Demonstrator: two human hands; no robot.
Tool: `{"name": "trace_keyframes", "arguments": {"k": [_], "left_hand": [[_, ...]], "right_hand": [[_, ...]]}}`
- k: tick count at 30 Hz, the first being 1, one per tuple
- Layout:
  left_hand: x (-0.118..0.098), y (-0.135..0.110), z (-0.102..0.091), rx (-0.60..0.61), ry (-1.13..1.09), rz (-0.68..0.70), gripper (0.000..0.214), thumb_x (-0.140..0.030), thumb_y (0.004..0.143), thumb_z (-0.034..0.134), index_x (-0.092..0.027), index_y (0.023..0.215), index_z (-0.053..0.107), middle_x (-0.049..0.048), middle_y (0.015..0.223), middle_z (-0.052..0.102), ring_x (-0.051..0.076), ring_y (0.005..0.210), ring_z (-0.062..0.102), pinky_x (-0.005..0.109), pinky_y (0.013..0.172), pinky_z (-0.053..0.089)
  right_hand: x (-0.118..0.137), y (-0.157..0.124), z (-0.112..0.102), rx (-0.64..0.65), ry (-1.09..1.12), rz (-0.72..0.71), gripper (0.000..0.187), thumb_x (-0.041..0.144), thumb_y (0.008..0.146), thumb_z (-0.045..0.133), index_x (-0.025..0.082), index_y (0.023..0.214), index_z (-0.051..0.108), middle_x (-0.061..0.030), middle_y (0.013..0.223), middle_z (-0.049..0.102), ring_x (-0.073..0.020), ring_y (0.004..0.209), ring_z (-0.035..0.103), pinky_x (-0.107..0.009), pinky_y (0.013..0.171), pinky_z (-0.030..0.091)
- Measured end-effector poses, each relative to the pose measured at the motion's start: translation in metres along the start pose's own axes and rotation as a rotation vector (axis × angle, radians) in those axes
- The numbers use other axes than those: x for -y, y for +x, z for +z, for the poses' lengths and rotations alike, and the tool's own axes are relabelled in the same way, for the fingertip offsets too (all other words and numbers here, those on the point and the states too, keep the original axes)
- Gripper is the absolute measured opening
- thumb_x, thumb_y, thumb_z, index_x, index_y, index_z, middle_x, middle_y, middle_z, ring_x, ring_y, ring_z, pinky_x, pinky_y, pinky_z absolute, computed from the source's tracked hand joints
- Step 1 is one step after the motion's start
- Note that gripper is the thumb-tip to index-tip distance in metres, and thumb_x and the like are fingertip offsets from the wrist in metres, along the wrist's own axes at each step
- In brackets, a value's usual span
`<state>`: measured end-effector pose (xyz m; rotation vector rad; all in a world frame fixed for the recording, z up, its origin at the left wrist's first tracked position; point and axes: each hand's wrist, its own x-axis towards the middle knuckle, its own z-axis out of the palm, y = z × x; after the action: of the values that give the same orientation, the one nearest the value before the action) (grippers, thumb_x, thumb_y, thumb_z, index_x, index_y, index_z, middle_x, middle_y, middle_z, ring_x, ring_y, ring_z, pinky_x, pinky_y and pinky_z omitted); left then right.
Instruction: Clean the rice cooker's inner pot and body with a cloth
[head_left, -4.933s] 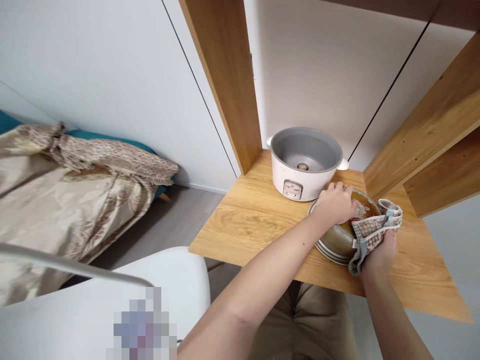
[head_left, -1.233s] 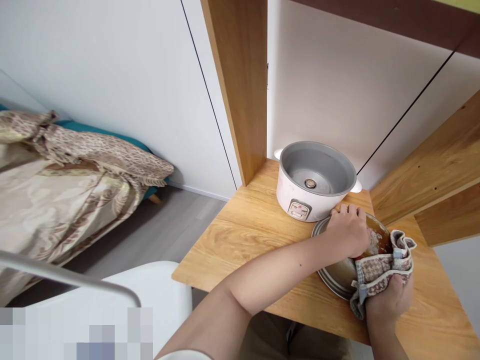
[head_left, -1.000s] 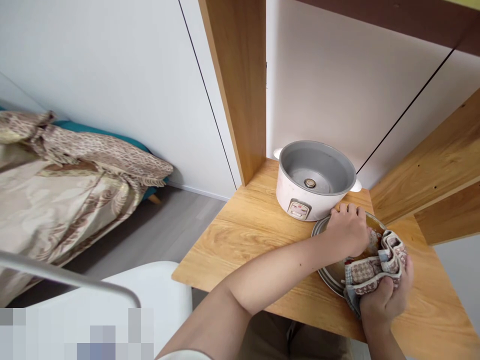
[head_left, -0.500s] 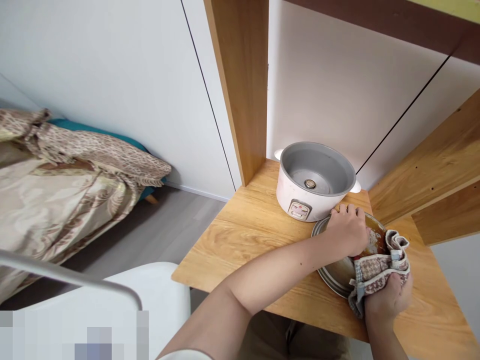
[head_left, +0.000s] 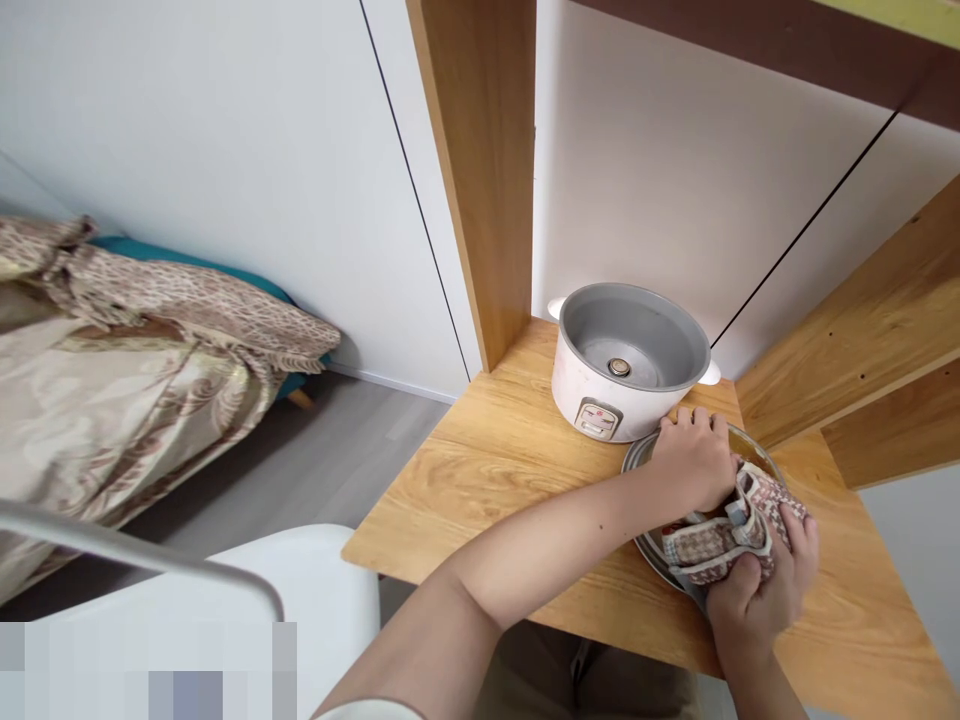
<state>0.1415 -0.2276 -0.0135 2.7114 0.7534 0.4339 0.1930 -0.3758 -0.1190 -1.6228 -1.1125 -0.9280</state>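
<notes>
A round metal pot [head_left: 651,548] lies on the wooden table [head_left: 510,470], in front of a white rice cooker base [head_left: 628,362] whose grey inside is bare. My left hand [head_left: 694,464] grips the pot's far rim, fingers curled over the edge. My right hand [head_left: 761,580] is closed on a checked red-and-white cloth [head_left: 716,538] and presses it into the pot. Hands and cloth hide most of the pot's inside.
Wooden shelf uprights [head_left: 480,170] rise at the table's back left and right [head_left: 862,330]. A white chair [head_left: 247,620] with a metal rail stands to my near left. A bed with a patterned beige cover [head_left: 127,370] lies across the grey floor at the left.
My right hand has slid the cloth leftward and deeper into the pot, covering the brown inside that showed half a second ago. My left hand stays on the rim.
</notes>
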Motion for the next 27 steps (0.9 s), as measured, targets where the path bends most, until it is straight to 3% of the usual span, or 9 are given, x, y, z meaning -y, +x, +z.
{"name": "trace_keyframes", "arguments": {"k": [5,10,15,18,22,27], "left_hand": [[0.0,0.0,-0.001,0.01,-0.003,-0.004,0.046,-0.046,0.104,0.049,-0.01,0.131,0.058,0.021,0.13,0.065,0.036,0.122,0.06,0.051,0.095,0.052],[0.001,-0.002,-0.006,0.03,0.005,0.006,0.046,-0.046,0.105,0.047,-0.01,0.132,0.058,0.0212,0.132,0.064,0.036,0.124,0.059,0.05,0.096,0.051],[0.001,-0.002,-0.007,0.04,0.007,0.007,0.048,-0.047,0.105,0.046,-0.01,0.135,0.057,0.0219,0.132,0.064,0.037,0.124,0.059,0.051,0.096,0.052],[0.001,-0.002,-0.007,0.045,0.009,0.007,0.049,-0.047,0.105,0.047,-0.01,0.136,0.056,0.0215,0.132,0.064,0.036,0.124,0.059,0.051,0.096,0.052],[0.001,-0.001,-0.005,0.026,0.023,0.009,0.048,-0.047,0.104,0.048,-0.011,0.134,0.057,0.0213,0.132,0.064,0.036,0.125,0.059,0.05,0.097,0.051],[0.002,0.001,-0.001,0.005,0.021,0.001,0.046,-0.047,0.104,0.051,-0.011,0.132,0.059,0.0207,0.13,0.065,0.036,0.123,0.059,0.049,0.095,0.052]], "right_hand": [[0.001,0.001,-0.001,-0.016,0.001,-0.051,0.038,0.03,0.103,0.05,0.013,0.132,0.068,-0.0228,0.136,0.068,-0.0476,0.146,0.05,-0.079,0.112,0.039],[0.001,-0.001,-0.002,0.012,0.002,0.057,0.039,0.024,0.105,0.045,0.009,0.134,0.067,-0.0237,0.137,0.067,-0.044,0.146,0.05,-0.075,0.117,0.038],[-0.002,-0.004,-0.001,-0.014,0.012,0.128,0.046,0.03,0.107,0.042,0.008,0.142,0.062,-0.0244,0.145,0.061,-0.0435,0.146,0.05,-0.073,0.119,0.035],[-0.005,-0.006,-0.002,0.035,0.012,0.088,0.051,0.043,0.107,0.045,0.008,0.14,0.062,-0.0263,0.149,0.057,-0.0472,0.148,0.045,-0.077,0.118,0.033],[-0.006,-0.007,-0.006,0.101,-0.015,-0.006,0.074,0.068,0.099,0.058,0.01,0.145,0.056,-0.0289,0.15,0.053,-0.0521,0.152,0.037,-0.083,0.115,0.031],[0.006,-0.007,-0.006,0.122,-0.155,-0.167,0.08,0.066,0.09,0.073,0.013,0.147,0.055,-0.027,0.141,0.059,-0.054,0.152,0.035,-0.084,0.113,0.033]]}}
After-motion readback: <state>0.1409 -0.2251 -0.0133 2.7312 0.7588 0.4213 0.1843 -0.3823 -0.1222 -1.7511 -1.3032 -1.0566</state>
